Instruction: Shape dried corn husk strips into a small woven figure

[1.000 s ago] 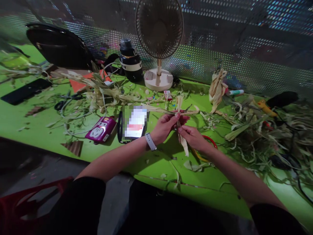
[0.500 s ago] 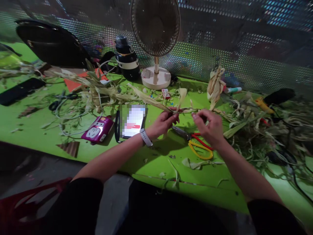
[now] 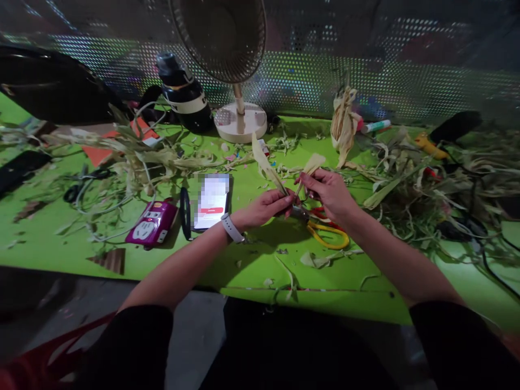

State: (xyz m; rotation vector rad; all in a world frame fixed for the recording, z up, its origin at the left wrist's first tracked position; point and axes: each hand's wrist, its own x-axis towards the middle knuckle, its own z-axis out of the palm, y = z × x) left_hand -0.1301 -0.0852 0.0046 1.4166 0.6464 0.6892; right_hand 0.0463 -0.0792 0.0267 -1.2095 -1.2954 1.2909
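Observation:
A pale dried corn husk strip (image 3: 266, 167) stands up from the fingers of my left hand (image 3: 268, 207), which are pinched closed on it. My right hand (image 3: 331, 194) is also closed, its fingertips gripping a second corn husk piece (image 3: 313, 163) that flares above them. The two hands almost meet, and the lower ends of the husks come together between them. Pliers with red and yellow handles (image 3: 329, 236) lie on the table under my hands; their jaws are partly hidden. A bundled husk figure (image 3: 343, 127) rests farther back.
On the green table (image 3: 252, 265) are a phone (image 3: 211, 203), a purple power socket (image 3: 152, 223) with a white cable, and a fan (image 3: 239, 122). A dark bottle (image 3: 184, 97) stands behind. Heaped husk scraps (image 3: 406, 179) and a yellow-handled tool (image 3: 430, 146) lie on the right.
My right hand has moved left and its fingers have taken hold of a husk piece beside my left hand. The husk in my left hand now points more upright. The view has shifted slightly.

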